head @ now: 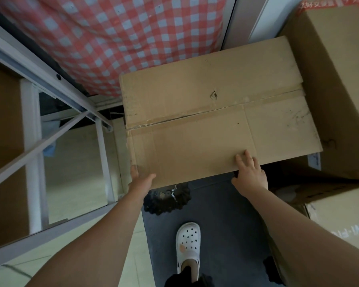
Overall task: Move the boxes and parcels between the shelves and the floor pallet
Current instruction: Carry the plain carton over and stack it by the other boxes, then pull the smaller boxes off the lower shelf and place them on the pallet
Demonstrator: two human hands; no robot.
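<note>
Two hands on the cardboard box (211, 112) in the middle of the frame, and we're holding it by its near edge. Our left hand (140, 179) is wrapping the lower-left corner, thumb on top. Our right hand (250, 175) is pinching the edge further right, fingers lying on top, thumb underneath. The box is sitting just beside a bigger box (336, 79) at right, below the checked cloth (112, 38), our white clog (188, 243) standing on the dark mat (226, 224).

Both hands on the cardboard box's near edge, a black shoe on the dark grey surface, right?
No: the shoe on the dark grey surface is white, as the head view shows. The left hand and right hand are on the cardboard box edge.
</note>
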